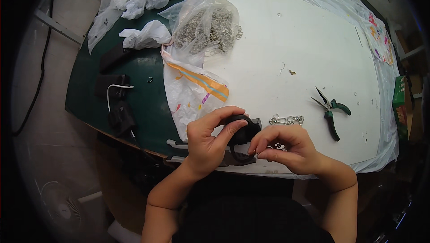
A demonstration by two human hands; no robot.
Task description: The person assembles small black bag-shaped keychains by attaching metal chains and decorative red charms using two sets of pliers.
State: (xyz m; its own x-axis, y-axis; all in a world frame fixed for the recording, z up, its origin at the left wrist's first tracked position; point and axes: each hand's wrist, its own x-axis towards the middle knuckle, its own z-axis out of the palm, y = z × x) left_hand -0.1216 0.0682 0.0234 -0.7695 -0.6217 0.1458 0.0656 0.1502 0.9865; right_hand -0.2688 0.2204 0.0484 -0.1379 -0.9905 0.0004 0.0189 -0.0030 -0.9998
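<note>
Near the table's front edge, my left hand (210, 135) is closed on a black looped object (243, 135), thumb and fingers gripping its upper part; its exact kind does not show. The fingertips of my right hand (286, 149) are pinched at the loop's lower right side, on a small shiny metal piece (256, 154). Partly behind that hand is another metal fitting (278, 146); whether it is held cannot be told. Just beyond, several silver swivel clasps (286, 120) lie in a row. Under the black object is a grey tool with two handles (177, 144), mostly covered.
Needle-nose pliers (330, 107) lie spread at the right. A clear bag of metal rings (208, 28) stands at the back, with crumpled plastic (150, 34) beside it. Black boxes with a white cable (109, 97) sit on the green surface (150, 102) at left.
</note>
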